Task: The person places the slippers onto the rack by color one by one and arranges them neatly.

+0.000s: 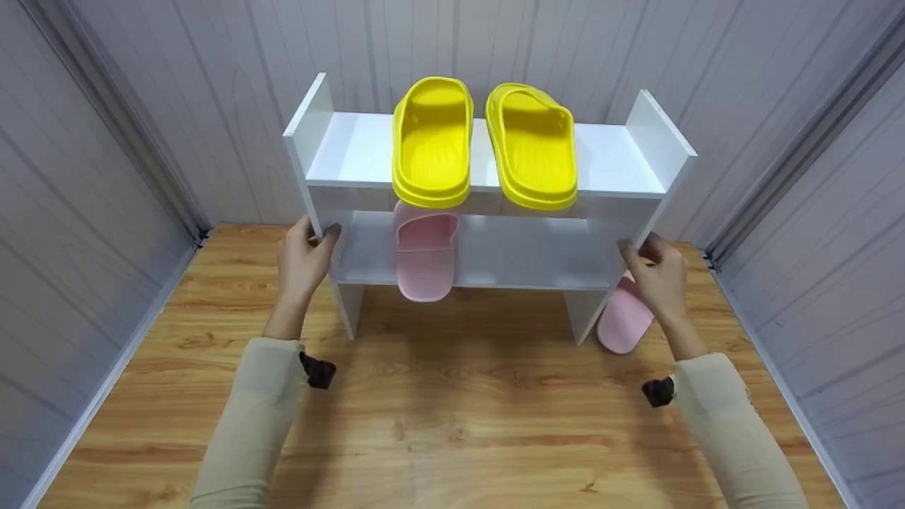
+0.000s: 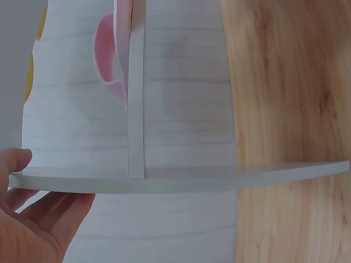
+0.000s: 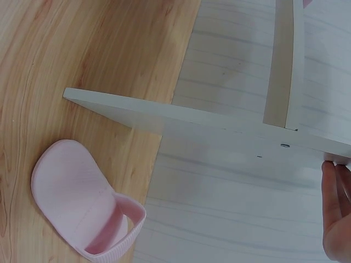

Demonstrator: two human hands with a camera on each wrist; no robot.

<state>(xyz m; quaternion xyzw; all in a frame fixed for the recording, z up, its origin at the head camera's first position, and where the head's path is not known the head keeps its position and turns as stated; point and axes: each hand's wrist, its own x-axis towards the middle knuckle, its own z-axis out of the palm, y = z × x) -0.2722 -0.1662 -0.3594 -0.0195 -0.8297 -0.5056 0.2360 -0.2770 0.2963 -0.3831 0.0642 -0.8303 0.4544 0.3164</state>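
A white two-tier shoe rack [image 1: 527, 251] stands before me in the head view. My left hand [image 1: 305, 258] grips its left side panel between thumb and fingers, just above the lower shelf. On the opposite side my right hand [image 1: 657, 272] holds the right panel's front edge, thumb on the inner face. Two yellow slippers, the left one [image 1: 433, 152] and the right one [image 1: 536, 145], sit on the top shelf, heels toward me. One pink slipper [image 1: 425, 261] lies on the lower shelf, its heel jutting past the front edge. Another pink slipper [image 3: 74, 189] lies outside the right panel.
Wood-grain floor [image 1: 438, 424] spreads under and in front of the rack. Behind it rises a pale ribbed wall [image 1: 233, 106], with similar walls along the left and right. A small black device [image 1: 318, 371] is strapped at my left wrist, another [image 1: 659, 391] at my right.
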